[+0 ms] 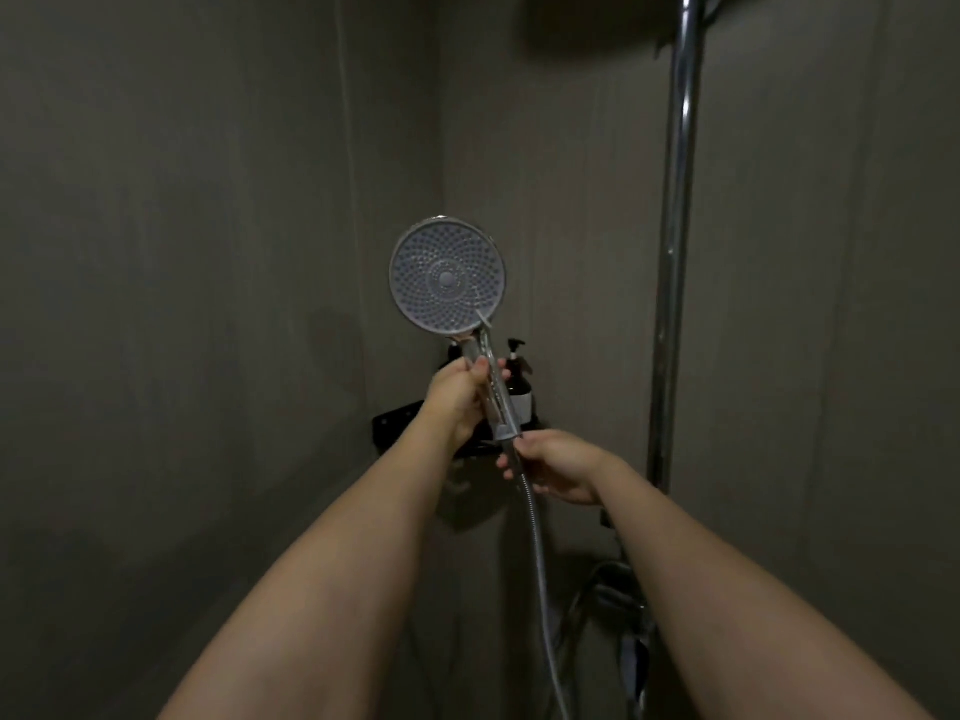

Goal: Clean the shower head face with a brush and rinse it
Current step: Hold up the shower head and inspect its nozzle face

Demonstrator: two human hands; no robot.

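Note:
A round chrome shower head (447,277) is held upright in the middle of the view, its dotted grey face turned toward me. My left hand (460,394) is wrapped around its handle (496,392). Just below, my right hand (553,465) grips the base of the handle where the metal hose (537,553) joins it. The hose hangs down toward the bottom edge. No brush is in view.
A black corner shelf (397,420) behind my hands carries a dark pump bottle (518,379). A vertical chrome riser pipe (675,241) runs up the right wall to a dark overhead shower (597,28). The mixer valve (618,589) sits low on the right. Grey walls meet in the corner.

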